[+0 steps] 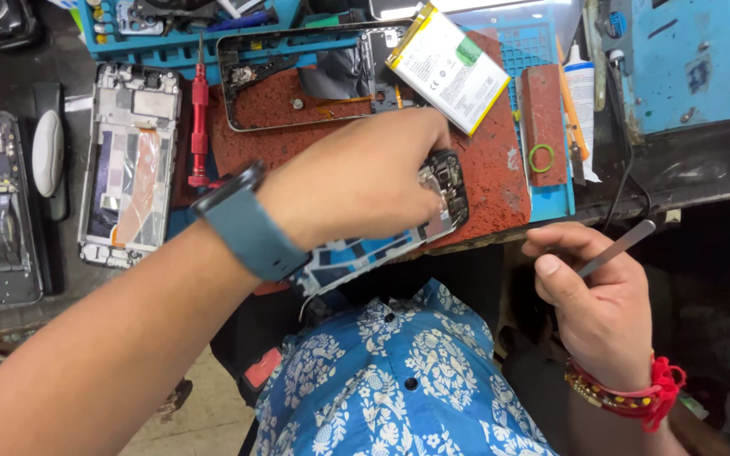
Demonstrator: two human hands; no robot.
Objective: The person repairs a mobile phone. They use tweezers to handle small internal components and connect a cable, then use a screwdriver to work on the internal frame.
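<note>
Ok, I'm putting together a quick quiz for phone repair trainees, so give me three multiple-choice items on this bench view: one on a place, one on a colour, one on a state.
1. Where does the red screwdriver lie?
A. Between the two opened phone frames at the back
B. In the right hand
C. On the battery

2. What colour is the watch strap on the left wrist?
A. Orange
B. Grey-blue
C. White

3. What is the right hand doing?
A. Lying flat and empty
B. Holding a thin metal tool
C. Gripping the glue bottle

Answers:
1. A: it lies upright in view between the phone frame with orange flex and the dark frame on the red mat.
2. B: the band is a muted grey-blue.
3. B: the fingers close on a metal tool, apart from the left hand on the opened phone.
</note>
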